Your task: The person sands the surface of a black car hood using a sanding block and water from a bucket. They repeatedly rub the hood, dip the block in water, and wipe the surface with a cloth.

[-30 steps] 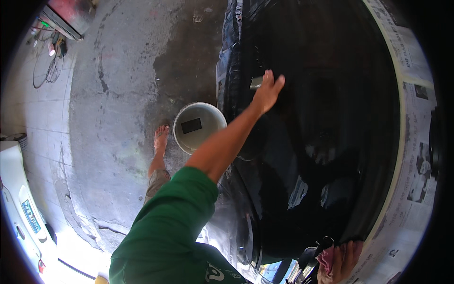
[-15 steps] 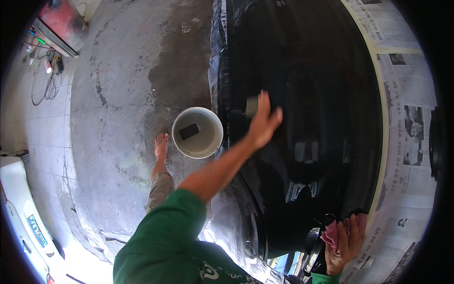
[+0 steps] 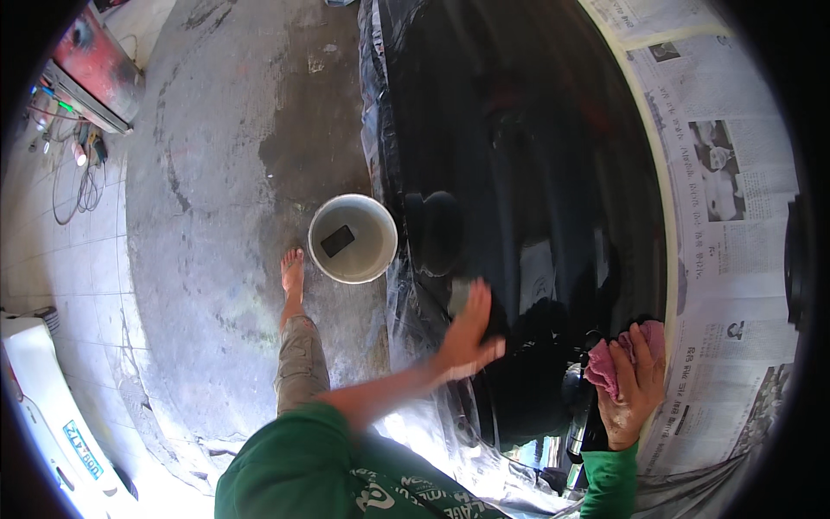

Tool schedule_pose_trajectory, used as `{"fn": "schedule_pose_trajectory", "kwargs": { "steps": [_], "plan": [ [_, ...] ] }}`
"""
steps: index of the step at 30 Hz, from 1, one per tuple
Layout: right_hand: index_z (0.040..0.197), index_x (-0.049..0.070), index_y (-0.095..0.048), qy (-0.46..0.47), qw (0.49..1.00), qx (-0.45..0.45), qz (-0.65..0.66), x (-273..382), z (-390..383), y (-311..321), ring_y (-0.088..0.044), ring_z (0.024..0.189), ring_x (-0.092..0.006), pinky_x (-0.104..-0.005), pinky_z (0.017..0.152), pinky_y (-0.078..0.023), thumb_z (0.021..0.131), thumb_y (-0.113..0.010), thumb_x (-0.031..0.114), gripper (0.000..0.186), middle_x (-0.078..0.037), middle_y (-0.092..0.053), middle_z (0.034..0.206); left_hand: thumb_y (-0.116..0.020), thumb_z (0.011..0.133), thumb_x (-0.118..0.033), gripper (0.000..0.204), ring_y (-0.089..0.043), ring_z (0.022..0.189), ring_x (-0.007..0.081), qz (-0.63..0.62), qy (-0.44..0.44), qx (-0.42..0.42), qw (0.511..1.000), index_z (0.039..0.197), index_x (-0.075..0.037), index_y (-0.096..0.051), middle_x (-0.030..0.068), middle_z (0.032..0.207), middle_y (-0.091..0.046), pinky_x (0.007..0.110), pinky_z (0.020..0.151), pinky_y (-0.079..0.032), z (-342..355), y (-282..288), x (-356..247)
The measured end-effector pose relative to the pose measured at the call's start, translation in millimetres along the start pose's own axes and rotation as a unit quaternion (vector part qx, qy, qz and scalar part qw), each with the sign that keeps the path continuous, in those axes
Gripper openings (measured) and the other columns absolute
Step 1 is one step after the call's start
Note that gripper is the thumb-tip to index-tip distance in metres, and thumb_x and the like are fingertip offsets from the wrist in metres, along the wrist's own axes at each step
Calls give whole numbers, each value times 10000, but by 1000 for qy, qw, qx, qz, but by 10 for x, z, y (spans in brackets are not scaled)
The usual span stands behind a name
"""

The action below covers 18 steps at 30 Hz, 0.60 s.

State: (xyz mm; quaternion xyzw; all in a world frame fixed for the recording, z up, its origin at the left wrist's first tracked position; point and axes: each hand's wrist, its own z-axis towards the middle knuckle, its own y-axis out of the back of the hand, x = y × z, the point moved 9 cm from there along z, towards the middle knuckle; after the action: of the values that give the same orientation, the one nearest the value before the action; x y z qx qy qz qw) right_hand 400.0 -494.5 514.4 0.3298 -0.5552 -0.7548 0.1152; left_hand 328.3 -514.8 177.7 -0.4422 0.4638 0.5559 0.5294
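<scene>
A glossy black car panel [image 3: 562, 190] stretches out in front of me. My left hand [image 3: 469, 339] lies over its left part, smeared by motion, with the thumb apart from the fingers. Under its fingertips shows a small flat greyish piece [image 3: 460, 297], like a bit of sandpaper, pressed against the panel. At the panel's right edge, my right hand [image 3: 629, 394] has its fingers over a crumpled pink cloth [image 3: 603, 370], holding it against the surface.
A round bucket [image 3: 391, 235] of cloudy water, with a dark rectangular block [image 3: 337, 241] in it, stands on the concrete floor left of the panel. Plastic sheeting [image 3: 373, 104] hangs along the panel's left side. Newspaper [image 3: 735, 251] masks the right. Cables [image 3: 86, 186] lie far left.
My left hand has slid back toward me along the panel with the greyish piece. My right hand stays on the pink cloth. The whole view has shifted slightly.
</scene>
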Motion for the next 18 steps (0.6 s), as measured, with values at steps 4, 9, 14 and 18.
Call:
{"fn": "schedule_pose_trajectory", "kwargs": {
  "steps": [4,9,14,18],
  "plan": [
    [1109,123,-810,18,999,-25,17,79,29,163,-619,1302,-503,-575,1087,-533,743,-889,148,375,-95,-717,1369,-471,1131,-426,837,-7,1650,405,-127,79,-153,977,1674,68,-68,307,1757,-54,420,1337,-66,2162,1400,610],
    [1094,107,-810,33,998,-55,10,95,0,197,-639,1273,-475,-526,1065,-553,725,-867,89,374,-89,-727,1341,-408,1126,-560,924,27,1654,373,-127,131,-114,977,1661,102,-47,297,1763,7,416,1340,-41,1527,828,553],
    [1096,94,-798,39,996,-79,21,83,26,267,-638,1275,-442,-490,1036,-567,687,-871,70,416,-71,-714,1350,-535,1111,-433,938,60,1640,445,-38,100,-38,994,1660,106,1,344,1744,52,462,1328,-40,-1070,-820,-481],
    [1117,96,-787,57,993,-103,20,76,-32,257,-633,1284,-431,-476,1033,-567,661,-875,61,466,-61,-703,1369,-541,1108,-451,926,8,1649,405,-123,170,-102,972,1652,121,-57,323,1754,-21,451,1326,-75,-786,-698,58]
  ]
}}
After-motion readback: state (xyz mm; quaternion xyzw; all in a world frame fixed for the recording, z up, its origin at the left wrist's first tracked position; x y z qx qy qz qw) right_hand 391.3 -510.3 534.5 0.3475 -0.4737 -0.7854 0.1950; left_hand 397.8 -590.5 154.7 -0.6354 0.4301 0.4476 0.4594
